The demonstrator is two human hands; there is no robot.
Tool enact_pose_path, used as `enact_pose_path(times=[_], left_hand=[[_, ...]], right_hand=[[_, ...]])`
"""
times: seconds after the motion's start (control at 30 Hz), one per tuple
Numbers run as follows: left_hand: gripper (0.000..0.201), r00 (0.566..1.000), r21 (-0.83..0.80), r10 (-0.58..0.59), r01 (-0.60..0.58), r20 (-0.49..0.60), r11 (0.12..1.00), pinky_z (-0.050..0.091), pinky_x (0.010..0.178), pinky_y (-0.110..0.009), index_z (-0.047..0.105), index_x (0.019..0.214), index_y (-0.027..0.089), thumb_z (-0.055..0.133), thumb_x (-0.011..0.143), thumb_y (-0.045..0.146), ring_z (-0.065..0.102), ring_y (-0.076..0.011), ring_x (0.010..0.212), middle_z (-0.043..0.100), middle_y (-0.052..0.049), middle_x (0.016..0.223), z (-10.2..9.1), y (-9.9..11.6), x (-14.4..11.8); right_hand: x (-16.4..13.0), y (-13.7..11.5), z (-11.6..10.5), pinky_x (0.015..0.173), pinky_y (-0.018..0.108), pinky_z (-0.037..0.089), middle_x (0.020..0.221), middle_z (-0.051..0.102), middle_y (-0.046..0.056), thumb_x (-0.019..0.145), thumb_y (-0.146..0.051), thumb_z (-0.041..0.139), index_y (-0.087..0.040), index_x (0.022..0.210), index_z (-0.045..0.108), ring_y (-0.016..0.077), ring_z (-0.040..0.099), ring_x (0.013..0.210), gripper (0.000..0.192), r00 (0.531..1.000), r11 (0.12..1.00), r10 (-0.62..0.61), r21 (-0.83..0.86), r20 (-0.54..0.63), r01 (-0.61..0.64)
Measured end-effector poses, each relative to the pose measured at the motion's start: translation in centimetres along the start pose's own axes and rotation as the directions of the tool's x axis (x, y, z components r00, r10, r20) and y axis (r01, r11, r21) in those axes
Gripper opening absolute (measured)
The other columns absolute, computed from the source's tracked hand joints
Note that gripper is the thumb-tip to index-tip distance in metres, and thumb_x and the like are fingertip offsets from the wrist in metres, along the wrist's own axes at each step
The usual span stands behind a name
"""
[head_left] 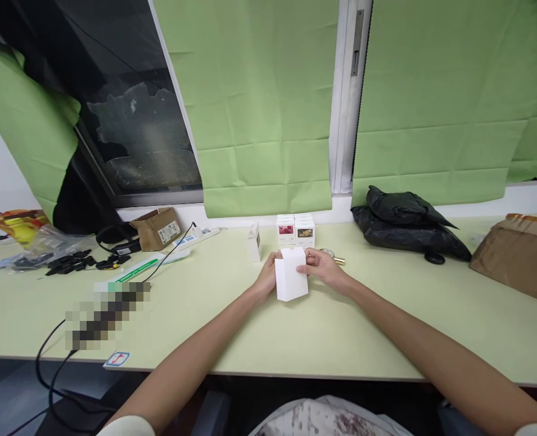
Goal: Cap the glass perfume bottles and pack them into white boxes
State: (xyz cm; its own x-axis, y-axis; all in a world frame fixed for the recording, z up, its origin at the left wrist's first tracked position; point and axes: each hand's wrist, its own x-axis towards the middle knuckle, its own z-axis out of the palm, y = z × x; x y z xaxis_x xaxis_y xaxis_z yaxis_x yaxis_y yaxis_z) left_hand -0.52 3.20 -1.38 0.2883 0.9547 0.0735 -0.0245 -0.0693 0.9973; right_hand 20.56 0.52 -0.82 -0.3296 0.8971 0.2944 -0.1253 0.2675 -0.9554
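Observation:
Between my hands, a little above the table, is a small plain white paper box (292, 280), its top part standing up like a flap. My left hand (267, 275) grips its left side, with most of the fingers hidden behind it. On the upper right, my right hand (321, 266) pinches the box with the thumb on the near face. Just beyond stand small white boxes with a red picture (286, 233) and a yellowish picture (305, 235), packed in rows. A single narrow white box (253, 243) stands apart to their left.
A round metallic item (338, 259) lies behind my right hand. Black plastic bags (404, 227) and a large brown carton (520, 257) are on the right. At left are a small cardboard box (157, 230), black cables (71, 261), a green-and-white packet (136, 269) and a blurred-out object (109, 315).

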Motion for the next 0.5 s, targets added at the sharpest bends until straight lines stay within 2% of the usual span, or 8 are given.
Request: enact_pose_path(times=[0.1, 0.17, 0.23, 0.3, 0.37, 0.43, 0.5], left_hand=[[0.084, 0.983, -0.082, -0.077, 0.092, 0.168, 0.992, 0.058, 0.092, -0.048, 0.069, 0.127, 0.018, 0.041, 0.09, 0.087, 0.074, -0.0344, 0.106, 0.077, -0.016, 0.119, 0.3, 0.6, -0.2], [0.093, 0.963, -0.161, -0.072, 0.117, 0.259, 0.98, 0.056, 0.1, -0.05, 0.069, 0.13, 0.018, 0.027, 0.089, 0.091, 0.071, -0.036, 0.116, 0.075, -0.017, 0.125, 0.5, 1.2, -0.3], [0.085, 0.953, -0.206, -0.033, 0.099, 0.302, 0.974, 0.053, 0.108, -0.05, 0.066, 0.133, 0.019, 0.035, 0.092, 0.086, 0.066, -0.0353, 0.126, 0.072, -0.017, 0.133, 0.8, 1.5, -0.4], [0.068, 0.958, -0.205, -0.036, 0.097, 0.284, 0.974, 0.05, 0.111, -0.05, 0.066, 0.132, 0.016, 0.058, 0.093, 0.072, 0.064, -0.0343, 0.129, 0.07, -0.018, 0.136, 1.0, 1.7, -0.6], [0.057, 0.972, -0.211, -0.078, 0.126, 0.222, 0.969, 0.05, 0.113, -0.049, 0.067, 0.128, 0.012, 0.072, 0.091, 0.056, 0.064, -0.0341, 0.129, 0.069, -0.02, 0.136, 1.0, 1.7, -0.7], [0.052, 0.982, -0.254, -0.102, 0.14, 0.156, 0.957, 0.05, 0.113, -0.049, 0.069, 0.123, 0.011, 0.074, 0.091, 0.051, 0.064, -0.0342, 0.128, 0.069, -0.021, 0.136, 0.7, 1.7, -0.6], [0.048, 0.99, -0.299, -0.077, 0.109, 0.116, 0.948, 0.05, 0.113, -0.049, 0.07, 0.122, 0.013, 0.074, 0.091, 0.05, 0.063, -0.0339, 0.129, 0.069, -0.019, 0.137, 0.2, 1.7, -0.3]], right_hand=[[0.2, 0.1, -0.1, 0.074, 0.034, 0.052, 0.088, 0.076, 0.001, 0.068, -0.051, 0.092, -0.024, 0.088, 0.057, 0.0209, 0.069, 0.083, 0.048, 0.997, 1.0, -0.014, 0.013, -0.071, 0.015], [0.4, 0.2, -0.4, 0.071, 0.033, 0.052, 0.085, 0.075, 0.001, 0.068, -0.055, 0.091, -0.024, 0.086, 0.056, 0.0208, 0.069, 0.08, 0.05, 0.985, 1.0, -0.022, -0.015, -0.173, 0.02], [0.6, 0.4, -0.7, 0.07, 0.033, 0.052, 0.085, 0.075, 0.002, 0.069, -0.06, 0.089, -0.024, 0.084, 0.056, 0.0211, 0.068, 0.079, 0.051, 0.963, 0.998, -0.036, -0.052, -0.267, 0.023], [0.6, 0.4, -1.0, 0.071, 0.034, 0.052, 0.087, 0.075, 0.003, 0.07, -0.062, 0.087, -0.023, 0.086, 0.057, 0.0214, 0.068, 0.08, 0.052, 0.955, 0.997, -0.047, -0.074, -0.293, 0.027], [0.5, 0.4, -1.1, 0.074, 0.034, 0.052, 0.087, 0.074, 0.002, 0.073, -0.064, 0.084, -0.022, 0.088, 0.059, 0.021, 0.067, 0.081, 0.051, 0.968, 0.995, -0.057, -0.093, -0.244, 0.035], [0.2, 0.2, -1.0, 0.076, 0.034, 0.051, 0.085, 0.072, 0.001, 0.08, -0.065, 0.079, -0.023, 0.089, 0.061, 0.0202, 0.066, 0.082, 0.047, 0.986, 0.992, -0.068, -0.119, -0.154, 0.05], [-0.1, -0.1, -0.7, 0.078, 0.033, 0.05, 0.088, 0.071, 0.001, 0.085, -0.065, 0.074, -0.023, 0.093, 0.064, 0.0201, 0.065, 0.086, 0.043, 0.996, 0.985, -0.065, -0.161, -0.059, 0.055]])
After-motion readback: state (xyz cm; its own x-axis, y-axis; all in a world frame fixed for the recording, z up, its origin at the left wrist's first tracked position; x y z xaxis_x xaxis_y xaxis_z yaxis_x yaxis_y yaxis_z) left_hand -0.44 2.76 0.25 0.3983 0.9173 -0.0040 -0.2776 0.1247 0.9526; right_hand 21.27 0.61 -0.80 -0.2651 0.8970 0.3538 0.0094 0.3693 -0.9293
